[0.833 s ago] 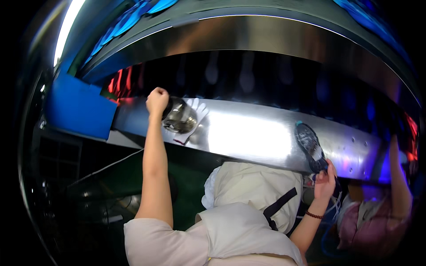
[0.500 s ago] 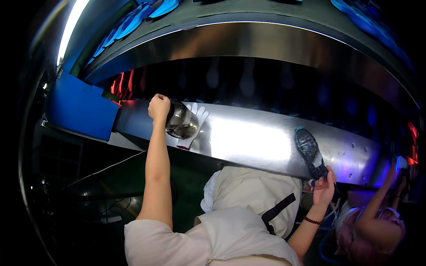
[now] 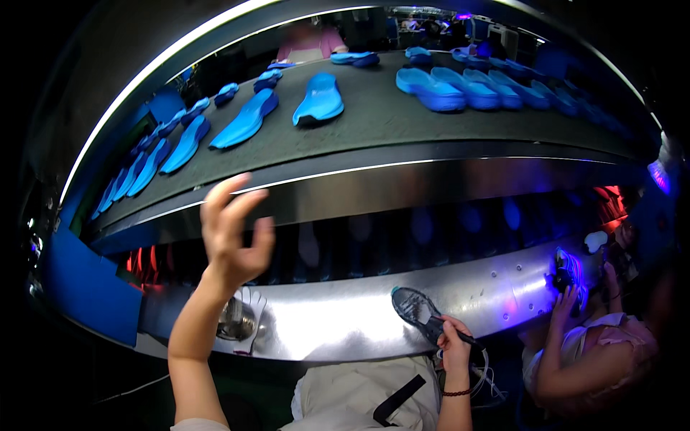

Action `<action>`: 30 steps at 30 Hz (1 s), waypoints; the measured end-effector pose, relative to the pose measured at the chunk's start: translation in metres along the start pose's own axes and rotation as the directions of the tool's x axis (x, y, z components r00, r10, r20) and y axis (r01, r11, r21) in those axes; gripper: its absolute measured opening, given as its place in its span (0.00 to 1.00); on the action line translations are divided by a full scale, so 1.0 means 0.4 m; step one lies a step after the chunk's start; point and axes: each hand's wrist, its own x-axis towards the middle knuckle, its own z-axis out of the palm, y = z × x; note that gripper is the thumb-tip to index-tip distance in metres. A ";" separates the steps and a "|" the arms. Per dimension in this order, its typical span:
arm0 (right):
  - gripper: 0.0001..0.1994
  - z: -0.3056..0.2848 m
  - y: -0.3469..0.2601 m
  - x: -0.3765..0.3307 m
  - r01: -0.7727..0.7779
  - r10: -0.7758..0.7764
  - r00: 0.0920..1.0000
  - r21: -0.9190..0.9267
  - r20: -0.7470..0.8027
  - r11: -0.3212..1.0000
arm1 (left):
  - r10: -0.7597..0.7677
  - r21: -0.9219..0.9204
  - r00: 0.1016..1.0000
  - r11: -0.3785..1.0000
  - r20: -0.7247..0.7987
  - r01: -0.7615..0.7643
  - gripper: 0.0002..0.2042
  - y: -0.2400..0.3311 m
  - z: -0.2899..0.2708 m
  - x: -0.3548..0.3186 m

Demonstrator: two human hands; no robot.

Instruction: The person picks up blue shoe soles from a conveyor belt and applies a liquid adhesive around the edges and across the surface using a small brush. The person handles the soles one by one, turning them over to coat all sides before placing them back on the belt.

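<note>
My left hand [image 3: 236, 226] is raised in front of the upper belt's edge, empty, with its fingers curved and apart. The nearest things beyond it are light-blue shoe soles, one lying lengthwise [image 3: 246, 119] and one with a dark tip [image 3: 320, 98]. In my right hand [image 3: 454, 346] is a dark shoe upper [image 3: 415, 307], gripped at one end and tilted so its underside faces up. Pale laces hang beside my right wrist. Below my left forearm a shiny round container [image 3: 236, 320] stands on the steel ledge, against a white glove [image 3: 253, 305].
The steel ledge [image 3: 316, 316] runs below a dark slot with red-lit ends. Above it, the dark belt [image 3: 374, 122] carries several blue soles in rows. At the right a co-worker's hands [image 3: 566, 302] handle a purple-lit shoe. A blue panel [image 3: 93, 294] stands left.
My left hand has left the container's side and risen to the upper belt, its fingers opening. My view has tilted up, showing the soles. My right hand still holds the shoe upper.
</note>
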 end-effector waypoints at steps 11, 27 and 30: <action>0.11 0.020 0.003 -0.014 0.051 -0.054 0.998 -0.109 -0.030 0.993 | -0.186 -0.019 0.937 0.980 0.295 0.200 0.18 0.140 0.632 0.447; 0.12 -0.002 -0.044 -0.002 0.159 -0.164 0.986 0.121 0.039 0.980 | -0.687 -0.846 0.496 -0.404 0.531 0.347 0.19 0.244 0.192 0.026; 0.13 0.007 -0.097 -0.015 0.233 -0.246 0.967 0.164 0.069 0.959 | -0.267 -0.573 0.592 -0.705 0.760 0.418 0.30 0.196 0.181 -0.141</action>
